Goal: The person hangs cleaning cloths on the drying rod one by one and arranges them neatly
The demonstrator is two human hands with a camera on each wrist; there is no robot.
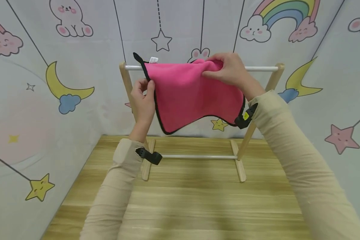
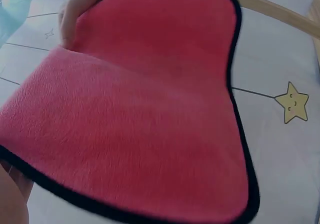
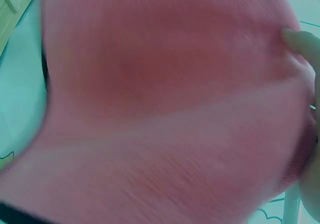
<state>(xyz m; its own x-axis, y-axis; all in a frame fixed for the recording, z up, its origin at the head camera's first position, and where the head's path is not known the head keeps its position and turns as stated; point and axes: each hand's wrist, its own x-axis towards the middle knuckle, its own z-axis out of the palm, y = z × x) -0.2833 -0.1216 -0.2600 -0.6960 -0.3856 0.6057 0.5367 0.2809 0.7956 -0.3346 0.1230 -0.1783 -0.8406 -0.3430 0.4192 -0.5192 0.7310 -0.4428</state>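
Observation:
A pink towel (image 1: pixel 180 96) with black edging drapes over the upper white bar (image 1: pixel 261 69) of a wooden-sided rack. A white tag (image 1: pixel 153 60) and a black loop (image 1: pixel 139 60) stick up at its top left corner. My right hand (image 1: pixel 228 70) pinches the bunched top of the towel, thumb in front. At the left side my left hand (image 1: pixel 144 100) holds the black edging between thumb and curled fingers. In the left wrist view the towel (image 2: pixel 135 134) spreads wide, hiding most of that hand. The right thumb (image 3: pixel 302 41) presses the cloth in the right wrist view.
The rack's wooden legs (image 1: pixel 246 141) stand on a wood-grain surface (image 1: pixel 192 206), joined low down by a second white bar (image 1: pixel 199 156). Behind and at both sides hang pale sheets printed with stars, moons and a rainbow (image 1: pixel 285 13). Each wrist carries a black strapped camera (image 1: pixel 150 156).

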